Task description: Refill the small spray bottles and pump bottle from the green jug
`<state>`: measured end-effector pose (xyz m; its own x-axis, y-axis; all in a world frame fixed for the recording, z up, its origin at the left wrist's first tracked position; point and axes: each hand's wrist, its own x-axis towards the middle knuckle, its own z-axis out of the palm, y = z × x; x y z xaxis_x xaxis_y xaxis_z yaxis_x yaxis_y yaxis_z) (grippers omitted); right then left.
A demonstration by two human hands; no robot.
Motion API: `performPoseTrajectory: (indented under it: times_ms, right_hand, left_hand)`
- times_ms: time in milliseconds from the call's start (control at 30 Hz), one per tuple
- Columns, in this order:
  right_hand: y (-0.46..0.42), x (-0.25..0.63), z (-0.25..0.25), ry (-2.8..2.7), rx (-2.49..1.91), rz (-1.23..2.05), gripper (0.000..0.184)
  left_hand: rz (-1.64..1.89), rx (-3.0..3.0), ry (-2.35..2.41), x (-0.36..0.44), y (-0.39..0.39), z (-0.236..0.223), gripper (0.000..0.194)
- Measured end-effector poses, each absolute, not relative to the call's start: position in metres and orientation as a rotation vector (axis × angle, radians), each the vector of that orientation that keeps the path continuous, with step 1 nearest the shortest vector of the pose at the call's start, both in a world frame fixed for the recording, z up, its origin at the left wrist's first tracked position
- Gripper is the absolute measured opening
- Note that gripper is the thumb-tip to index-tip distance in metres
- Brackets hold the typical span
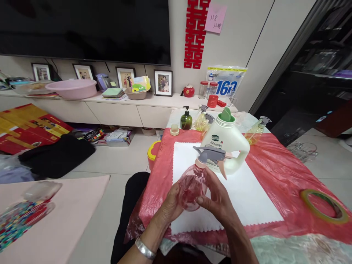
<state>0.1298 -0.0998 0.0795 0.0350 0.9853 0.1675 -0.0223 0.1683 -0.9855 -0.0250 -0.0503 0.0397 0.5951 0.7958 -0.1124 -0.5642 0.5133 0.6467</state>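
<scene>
Both my hands hold a clear pink spray bottle point(189, 185) with a grey and pink trigger head, raised over a white cloth point(247, 198). My left hand point(171, 203) supports its left side and underside. Around the right side curls my right hand point(218, 194), its thumb across the front. Just behind the bottle stands a large pale green detergent jug point(233, 141), uncapped, with a green spout in its neck. Its round cap point(174, 129) sits to the left. A dark green pump bottle point(186, 119) is at the table's back.
Red plastic sheeting point(275, 157) covers the table. Spray bottles with yellow liquid stand behind the jug and at the right, one a clear spray bottle point(255, 132). A roll of tape point(324, 206) lies at right. A pink table point(79, 205) holding colourful beads point(16, 223) is at left.
</scene>
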Motion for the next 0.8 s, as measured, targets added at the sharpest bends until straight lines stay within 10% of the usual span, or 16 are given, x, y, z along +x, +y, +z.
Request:
performPoseTrajectory:
  times_ms: [233, 500, 800]
  right_hand:
    - [-0.112, 0.135, 0.093, -1.186, -0.925, 1.285, 0.102]
    - [-0.116, 0.126, 0.104, -1.076, -0.947, 1.236, 0.056]
    - [-0.126, 0.208, 0.100, -0.905, -1.211, 0.590, 0.085]
  left_hand:
    - [0.601, 0.369, 0.387, -0.026, -0.061, 0.025, 0.064]
    - [0.545, 0.264, 0.498, -0.007, -0.062, 0.046, 0.045]
    - [0.812, 0.947, 0.805, -0.016, -0.038, 0.048, 0.041]
